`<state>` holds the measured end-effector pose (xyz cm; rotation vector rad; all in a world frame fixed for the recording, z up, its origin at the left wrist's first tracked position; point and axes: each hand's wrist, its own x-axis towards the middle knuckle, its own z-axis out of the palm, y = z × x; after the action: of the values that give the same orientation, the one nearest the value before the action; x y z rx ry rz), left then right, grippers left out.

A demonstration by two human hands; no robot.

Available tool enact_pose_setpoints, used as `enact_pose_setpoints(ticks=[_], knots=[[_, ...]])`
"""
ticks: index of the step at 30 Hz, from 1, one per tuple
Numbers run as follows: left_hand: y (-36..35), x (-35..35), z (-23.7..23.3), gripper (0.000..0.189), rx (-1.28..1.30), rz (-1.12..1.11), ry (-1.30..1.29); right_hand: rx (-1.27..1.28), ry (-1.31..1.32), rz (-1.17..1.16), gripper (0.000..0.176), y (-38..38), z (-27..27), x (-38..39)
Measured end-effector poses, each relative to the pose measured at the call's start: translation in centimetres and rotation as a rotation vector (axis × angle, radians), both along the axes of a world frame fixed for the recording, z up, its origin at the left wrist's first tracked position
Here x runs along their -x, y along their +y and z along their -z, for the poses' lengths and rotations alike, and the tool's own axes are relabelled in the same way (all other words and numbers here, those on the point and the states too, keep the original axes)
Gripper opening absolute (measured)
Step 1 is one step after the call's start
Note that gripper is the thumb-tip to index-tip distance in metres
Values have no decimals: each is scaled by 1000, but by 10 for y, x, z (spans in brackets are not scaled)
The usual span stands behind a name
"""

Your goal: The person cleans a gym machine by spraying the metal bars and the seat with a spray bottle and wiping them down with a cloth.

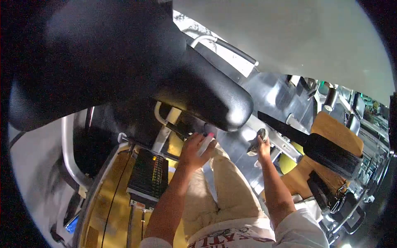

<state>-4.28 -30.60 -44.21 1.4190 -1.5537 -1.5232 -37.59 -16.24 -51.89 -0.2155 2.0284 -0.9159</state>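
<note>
My left hand (194,152) is closed around a slim whitish bottle-like object (204,145) with a pink tip, just above my beige trousers. Its lower part is hidden by the fingers. Further right, my right hand (263,149) grips a small grey crumpled cloth-like bundle (262,134), whose exact kind I cannot make out. Ahead of both hands is the long black padded cushion (215,91) of an exercise machine, and neither hand touches it. A black-gripped handle (178,130) on a pale metal post is close to my left hand.
A weight stack (147,175) with yellow markings stands at lower left inside a frame. A bent metal tube (68,153) rises at far left. On the right are a black padded bar (314,146), a brown panel (337,134) and more gym machines. Another black-gripped handle (235,51) is behind the cushion.
</note>
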Motion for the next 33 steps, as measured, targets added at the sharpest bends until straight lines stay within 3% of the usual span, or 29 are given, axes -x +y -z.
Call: enact_pose_setpoints(ticks=[2,4,6,8,10,15,18,21,24,25,28,30,32,33], knots=[[-4,20,18,24,-16,-21,51,36,116,-116,24,0,16,16],[-6,42,27,26,-94,-54,134,-96,221,-322,31,-21,3,28],[-1,56,43,25,-47,44,5,-45,355,-462,24,-33,15,48],[4,70,55,27,64,89,-64,0,334,-459,21,-55,23,63],[9,78,48,27,31,75,-102,20,314,-538,20,-75,37,86],[19,96,39,31,-59,95,-25,33,513,-738,33,-147,1,85],[28,106,42,28,-38,99,-38,86,463,-827,37,-167,-11,96],[34,109,43,26,-71,58,-88,306,697,-965,27,-182,-8,102],[36,108,41,26,-69,56,-92,198,771,-1061,32,-196,4,108],[32,108,33,25,-8,56,-97,320,715,-1053,35,-204,11,103],[41,105,36,24,33,-23,-49,379,559,-938,39,-195,74,102],[49,103,37,23,-8,-75,-1,528,1099,-1032,46,-177,95,66],[54,96,32,23,-73,-96,30,148,790,-645,54,-151,104,18],[59,85,35,27,-187,-19,-69,190,817,-374,58,-133,135,1]])
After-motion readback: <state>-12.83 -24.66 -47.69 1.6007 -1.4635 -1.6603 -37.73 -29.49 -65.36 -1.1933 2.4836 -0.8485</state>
